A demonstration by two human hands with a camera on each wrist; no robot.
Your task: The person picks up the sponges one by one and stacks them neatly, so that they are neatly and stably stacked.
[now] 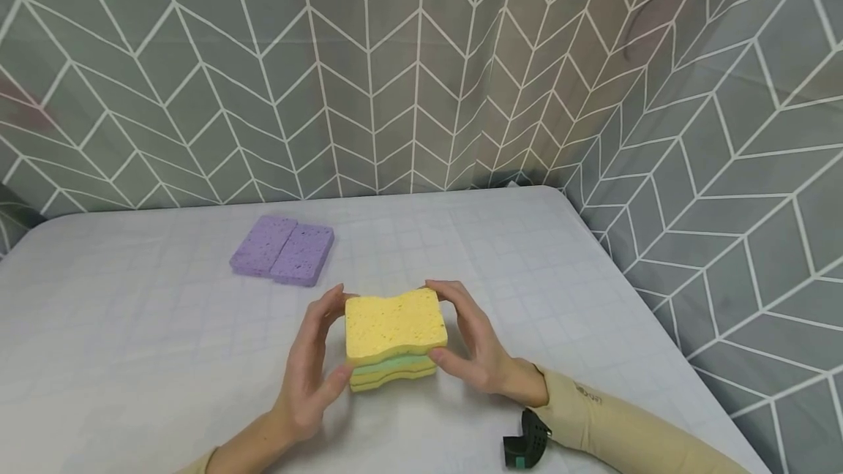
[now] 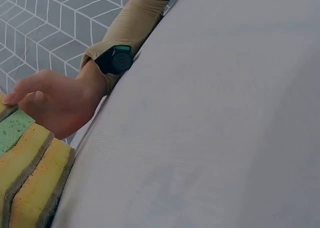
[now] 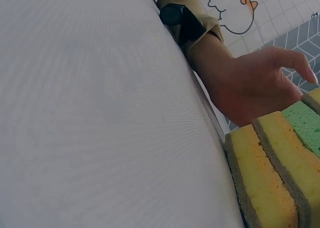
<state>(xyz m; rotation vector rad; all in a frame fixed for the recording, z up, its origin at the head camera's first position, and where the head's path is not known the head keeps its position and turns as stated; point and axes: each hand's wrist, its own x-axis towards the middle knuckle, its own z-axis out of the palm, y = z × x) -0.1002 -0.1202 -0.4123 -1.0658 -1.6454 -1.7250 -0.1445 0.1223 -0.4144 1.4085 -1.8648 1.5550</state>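
A stack of sponges stands on the white table in front of me. On top is a yellow sponge (image 1: 395, 324) with a wavy outline; a green sponge (image 1: 391, 366) lies under it, above two more yellow sponges (image 2: 40, 188) with grey scouring undersides. My right hand (image 1: 484, 353) pinches the top sponge at its right side, thumb on the front corner and fingers at the back. At the left side my left hand (image 1: 306, 379) curves loosely around the stack, fingertips at the back corner. In the right wrist view its thumb (image 3: 295, 63) stands apart from the top sponge.
Two purple sponges (image 1: 283, 249) lie side by side on the table (image 1: 132, 328), farther back and left of the stack. Patterned grey curtains (image 1: 395, 79) hang behind the table and along its right. A dark wrist camera (image 1: 527, 439) sits at the right sleeve.
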